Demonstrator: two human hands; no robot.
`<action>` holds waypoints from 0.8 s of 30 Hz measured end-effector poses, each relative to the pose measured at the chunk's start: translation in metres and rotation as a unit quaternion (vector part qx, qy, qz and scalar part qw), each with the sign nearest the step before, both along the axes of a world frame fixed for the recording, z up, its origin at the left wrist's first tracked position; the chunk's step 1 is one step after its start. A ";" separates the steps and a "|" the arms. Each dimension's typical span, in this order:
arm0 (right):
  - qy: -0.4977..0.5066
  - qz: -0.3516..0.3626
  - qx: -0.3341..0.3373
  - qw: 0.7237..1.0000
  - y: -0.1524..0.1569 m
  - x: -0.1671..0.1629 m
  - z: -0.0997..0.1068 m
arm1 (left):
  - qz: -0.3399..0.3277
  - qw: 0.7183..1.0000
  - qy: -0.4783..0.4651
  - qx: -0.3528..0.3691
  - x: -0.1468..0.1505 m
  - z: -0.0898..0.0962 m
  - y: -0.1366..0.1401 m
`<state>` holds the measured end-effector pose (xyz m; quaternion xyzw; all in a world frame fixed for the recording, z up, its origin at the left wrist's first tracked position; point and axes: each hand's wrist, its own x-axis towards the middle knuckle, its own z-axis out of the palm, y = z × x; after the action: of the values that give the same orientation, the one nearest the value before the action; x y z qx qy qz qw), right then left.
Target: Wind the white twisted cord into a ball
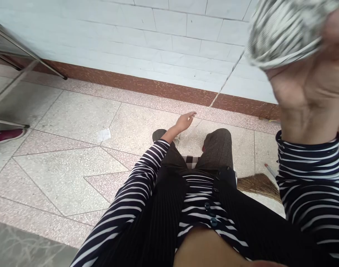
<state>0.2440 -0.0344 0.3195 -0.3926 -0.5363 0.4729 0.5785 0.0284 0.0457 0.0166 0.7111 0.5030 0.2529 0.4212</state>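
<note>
Raised at the upper right, my right hand (305, 81) is closed around a ball of grey-and-white yarn (286, 33), slightly blurred and cut off by the frame's top edge. A twisted strand (227, 76) runs from the ball down and left across the wall, growing faint near the floor. Low over my knees, my left hand (185, 121) has its fingers loosely stretched out, close to where the strand fades. No grip on the strand by those fingers can be made out.
A straw broom (258, 184) lies on the floor to my right. White paper (104, 135) lies on the tiles at left. A metal-legged stool or table (32, 55) stands at far left, with a person's red shoe (10, 135) beside it. Ahead rises a white tiled wall (169, 26).
</note>
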 end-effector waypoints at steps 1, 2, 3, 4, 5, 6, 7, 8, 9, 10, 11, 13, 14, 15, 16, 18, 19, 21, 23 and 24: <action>0.012 0.010 0.017 1.000 -0.001 -0.010 -0.004 | 0.006 0.998 -0.052 0.029 0.003 0.014 0.003; 0.026 0.020 0.026 0.999 0.000 -0.019 -0.009 | 0.003 0.992 -0.107 0.060 0.006 0.030 0.006; 0.042 0.031 0.024 0.998 0.001 -0.026 -0.016 | 0.001 0.985 -0.152 0.085 0.010 0.048 0.008; 0.059 0.036 0.010 0.998 0.004 -0.032 -0.023 | 0.007 0.977 -0.186 0.103 0.014 0.067 0.009; 0.074 0.035 -0.010 0.997 0.008 -0.035 -0.030 | 0.018 0.970 -0.213 0.117 0.019 0.085 0.009; 0.085 0.031 -0.028 0.996 0.012 -0.036 -0.037 | 0.025 0.964 -0.232 0.128 0.023 0.101 0.008; 0.089 0.028 -0.041 0.995 0.016 -0.036 -0.043 | 0.026 0.960 -0.244 0.133 0.026 0.114 0.006; 0.086 0.027 -0.050 0.995 0.020 -0.035 -0.048 | 0.021 0.958 -0.253 0.134 0.029 0.123 0.004; 0.080 0.031 -0.058 0.995 0.024 -0.033 -0.052 | 0.011 0.956 -0.260 0.132 0.030 0.127 0.001; 0.080 0.034 -0.061 0.994 0.027 -0.031 -0.055 | -0.002 0.956 -0.266 0.128 0.029 0.127 -0.001; 0.086 0.037 -0.062 0.994 0.029 -0.028 -0.057 | -0.011 0.955 -0.271 0.124 0.028 0.123 -0.003; 0.111 0.037 -0.063 0.991 0.033 -0.023 -0.061 | -0.017 0.954 -0.277 0.117 0.024 0.107 -0.006; 0.122 0.038 -0.065 0.990 0.034 -0.021 -0.062 | -0.011 0.955 -0.274 0.116 0.021 0.097 -0.006; 0.129 0.040 -0.069 0.988 0.034 -0.019 -0.063 | -0.004 0.957 -0.265 0.115 0.019 0.086 -0.007; 0.131 0.042 -0.075 0.988 0.034 -0.018 -0.063 | 0.003 0.961 -0.251 0.114 0.017 0.076 -0.007; 0.130 0.043 -0.085 0.987 0.032 -0.018 -0.061 | 0.006 0.971 -0.212 0.108 0.016 0.058 -0.008; 0.129 0.044 -0.087 0.987 0.030 -0.018 -0.059 | 0.001 0.976 -0.191 0.101 0.016 0.051 -0.009; 0.130 0.045 -0.077 0.987 0.025 -0.019 -0.054 | -0.017 0.984 -0.157 0.081 0.016 0.039 -0.011; 0.132 0.050 -0.068 0.988 0.022 -0.019 -0.049 | -0.028 0.989 -0.136 0.058 0.015 0.029 -0.013; 0.130 0.052 -0.069 0.988 0.020 -0.019 -0.047 | -0.030 0.990 -0.129 0.043 0.014 0.025 -0.013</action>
<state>0.2252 -0.0146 0.2720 -0.3377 -0.4424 0.5855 0.5894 0.0424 0.0326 0.0415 0.7046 0.4118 0.3511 0.4591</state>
